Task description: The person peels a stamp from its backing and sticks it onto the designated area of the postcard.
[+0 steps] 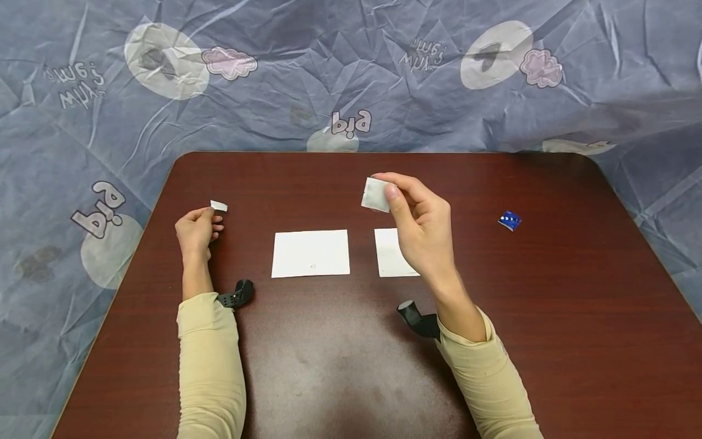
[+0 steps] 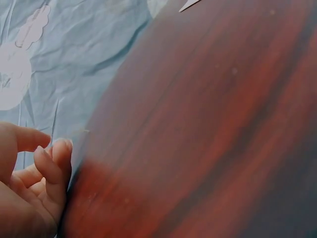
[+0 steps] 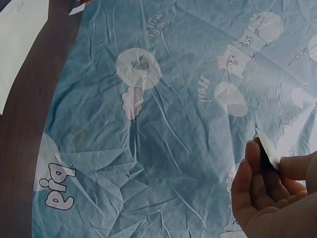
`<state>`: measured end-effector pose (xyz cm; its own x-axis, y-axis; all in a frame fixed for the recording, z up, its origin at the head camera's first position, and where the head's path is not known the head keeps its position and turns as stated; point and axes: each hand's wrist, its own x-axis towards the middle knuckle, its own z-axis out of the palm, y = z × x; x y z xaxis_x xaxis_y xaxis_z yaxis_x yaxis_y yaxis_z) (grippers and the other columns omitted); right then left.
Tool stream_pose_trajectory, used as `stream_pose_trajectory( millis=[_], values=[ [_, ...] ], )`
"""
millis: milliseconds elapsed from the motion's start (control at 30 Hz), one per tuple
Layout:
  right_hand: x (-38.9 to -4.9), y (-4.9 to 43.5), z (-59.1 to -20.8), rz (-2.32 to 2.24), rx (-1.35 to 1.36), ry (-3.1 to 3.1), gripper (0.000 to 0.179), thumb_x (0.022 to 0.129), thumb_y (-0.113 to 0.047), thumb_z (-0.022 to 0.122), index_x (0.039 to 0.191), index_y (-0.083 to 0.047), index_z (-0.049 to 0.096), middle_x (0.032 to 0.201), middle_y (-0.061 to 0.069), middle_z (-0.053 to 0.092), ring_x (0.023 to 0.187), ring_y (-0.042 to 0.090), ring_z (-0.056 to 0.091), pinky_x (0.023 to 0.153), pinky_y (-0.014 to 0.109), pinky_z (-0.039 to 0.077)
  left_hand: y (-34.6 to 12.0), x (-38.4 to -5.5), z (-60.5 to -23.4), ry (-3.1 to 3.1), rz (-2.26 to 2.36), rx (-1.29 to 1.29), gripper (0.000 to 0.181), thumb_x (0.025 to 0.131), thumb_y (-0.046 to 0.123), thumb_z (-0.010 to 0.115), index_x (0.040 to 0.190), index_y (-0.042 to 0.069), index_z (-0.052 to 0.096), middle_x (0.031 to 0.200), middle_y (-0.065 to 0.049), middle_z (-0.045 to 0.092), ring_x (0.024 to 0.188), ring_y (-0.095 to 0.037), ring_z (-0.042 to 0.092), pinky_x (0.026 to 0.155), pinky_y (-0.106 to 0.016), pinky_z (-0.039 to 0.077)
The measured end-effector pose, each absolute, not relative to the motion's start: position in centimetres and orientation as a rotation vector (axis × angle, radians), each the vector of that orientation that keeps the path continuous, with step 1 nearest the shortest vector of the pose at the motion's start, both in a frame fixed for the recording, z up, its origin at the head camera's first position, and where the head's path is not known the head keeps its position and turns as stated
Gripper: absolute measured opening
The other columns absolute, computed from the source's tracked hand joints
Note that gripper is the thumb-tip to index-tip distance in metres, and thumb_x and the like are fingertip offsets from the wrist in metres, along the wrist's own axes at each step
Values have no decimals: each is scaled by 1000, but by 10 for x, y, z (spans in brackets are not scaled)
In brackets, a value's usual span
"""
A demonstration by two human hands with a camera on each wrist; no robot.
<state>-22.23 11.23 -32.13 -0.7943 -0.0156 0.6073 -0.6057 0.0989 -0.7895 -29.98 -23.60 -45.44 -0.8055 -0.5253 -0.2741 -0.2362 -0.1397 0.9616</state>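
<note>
In the head view my right hand (image 1: 428,222) pinches a small square white packet (image 1: 375,194) between thumb and fingers, raised over the table. Seen from the right wrist, that packet (image 3: 268,148) appears nearly edge-on, pale on one face and dark on the other. On the left side of the table, my left hand (image 1: 196,233) has a small white strip (image 1: 219,206) at its thumb and fingertips. The left wrist view shows the curled fingers (image 2: 49,168) of this hand at the lower left. A white sheet (image 1: 398,253) is partly covered by my right hand.
Another white sheet (image 1: 310,253) lies at the middle of the dark red wooden table (image 1: 340,360). A small blue packet (image 1: 510,221) rests on the right side. Behind the table hangs a creased blue-grey printed cloth (image 1: 307,67). Each wrist carries a black camera mount (image 1: 419,320).
</note>
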Motion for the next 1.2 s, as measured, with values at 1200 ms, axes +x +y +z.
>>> stream_pose_trajectory(
  millis=[1200],
  values=[
    [-219, 116, -318, 1808, 620, -1922, 20, 96, 2, 51, 110, 13, 62, 91, 21, 66, 71, 20, 67, 71, 33, 55, -162, -232, -308, -1790, -1573, -23, 10, 89, 7, 65, 93, 0, 71, 69, -2, 65, 57, -14, 58, 56, -20, 43]
  ],
)
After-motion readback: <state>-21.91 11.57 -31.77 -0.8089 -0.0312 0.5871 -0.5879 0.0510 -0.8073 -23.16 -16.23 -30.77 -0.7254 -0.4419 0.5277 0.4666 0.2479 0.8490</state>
